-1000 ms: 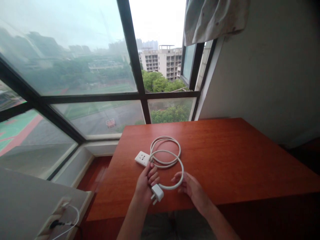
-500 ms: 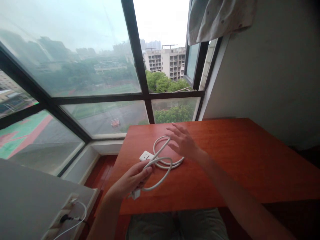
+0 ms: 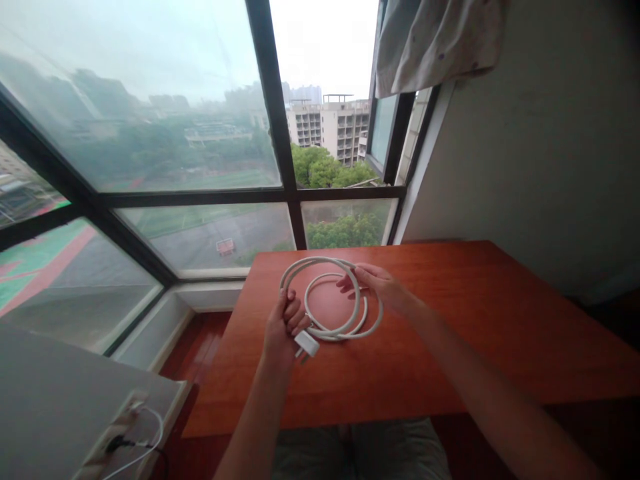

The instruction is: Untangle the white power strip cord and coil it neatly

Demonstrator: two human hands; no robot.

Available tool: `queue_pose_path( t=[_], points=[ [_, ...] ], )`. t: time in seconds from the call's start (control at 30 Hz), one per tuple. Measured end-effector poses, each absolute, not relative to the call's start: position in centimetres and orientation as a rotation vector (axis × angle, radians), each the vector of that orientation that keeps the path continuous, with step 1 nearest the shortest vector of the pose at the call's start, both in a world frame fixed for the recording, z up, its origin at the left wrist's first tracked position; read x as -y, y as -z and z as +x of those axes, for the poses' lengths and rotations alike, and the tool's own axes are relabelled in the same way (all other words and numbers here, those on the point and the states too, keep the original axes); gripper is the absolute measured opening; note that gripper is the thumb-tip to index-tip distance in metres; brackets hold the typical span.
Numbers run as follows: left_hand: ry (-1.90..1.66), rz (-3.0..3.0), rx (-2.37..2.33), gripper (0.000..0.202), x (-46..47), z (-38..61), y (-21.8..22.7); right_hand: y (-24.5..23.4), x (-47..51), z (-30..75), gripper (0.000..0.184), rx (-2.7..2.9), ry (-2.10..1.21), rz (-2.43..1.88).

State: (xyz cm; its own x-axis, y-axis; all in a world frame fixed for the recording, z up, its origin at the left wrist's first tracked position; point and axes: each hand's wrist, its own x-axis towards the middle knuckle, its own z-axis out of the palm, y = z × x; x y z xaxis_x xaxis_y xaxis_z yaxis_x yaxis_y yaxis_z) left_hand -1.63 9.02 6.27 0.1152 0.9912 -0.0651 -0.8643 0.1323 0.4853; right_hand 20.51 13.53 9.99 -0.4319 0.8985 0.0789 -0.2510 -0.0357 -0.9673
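A white extension cord (image 3: 358, 303) is looped in rings above and on the reddish-brown table (image 3: 450, 347). My left hand (image 3: 289, 321) is closed around the cord at the left side of the loops. Below its fingers hangs the cord's white plug (image 3: 307, 343), prongs pointing down. At the upper right of the loops, my right hand (image 3: 377, 283) pinches the cord between thumb and fingers. The socket end is not visible now; it seems hidden behind my left hand.
Dark-framed windows (image 3: 200, 197) run along the far and left sides. Wall outlets with a white cable (image 3: 161, 427) and a black plug (image 3: 117, 443) are at lower left. A curtain (image 3: 440, 47) hangs at upper right, beside a wall (image 3: 540, 153).
My right hand has gone from spread fingers to pinching the cord. My left hand has moved up and turned, bringing the plug into fuller view. The lifted cord now forms wider rings.
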Motion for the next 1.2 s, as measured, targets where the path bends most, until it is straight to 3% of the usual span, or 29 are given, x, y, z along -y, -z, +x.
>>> queue_pose_path(
  t=[0.33, 0.73, 0.93, 1.2],
  points=[
    [-1.561, -0.012, -0.461, 0.032, -8.2, 5.5, -3.8, -3.8, -7.3, 17.3, 0.041, 0.883, -1.306, -0.848],
    [-1.634, -0.111, -0.788, 0.029, -7.6, 10.3, -3.1, -2.8, -4.8, 14.8, 0.021, 0.627, -1.152, -0.76],
    [-1.544, 0.226, -0.916, 0.015, -6.0, 9.5, -1.5, -3.2, -5.3, 15.5, 0.024, 0.568, -1.237, -0.701],
    [-1.322, 0.996, -1.205, 0.027, -4.1, 2.6, -0.8, -3.6, -5.9, 17.1, 0.025, 0.575, -1.384, -0.666]
  ],
)
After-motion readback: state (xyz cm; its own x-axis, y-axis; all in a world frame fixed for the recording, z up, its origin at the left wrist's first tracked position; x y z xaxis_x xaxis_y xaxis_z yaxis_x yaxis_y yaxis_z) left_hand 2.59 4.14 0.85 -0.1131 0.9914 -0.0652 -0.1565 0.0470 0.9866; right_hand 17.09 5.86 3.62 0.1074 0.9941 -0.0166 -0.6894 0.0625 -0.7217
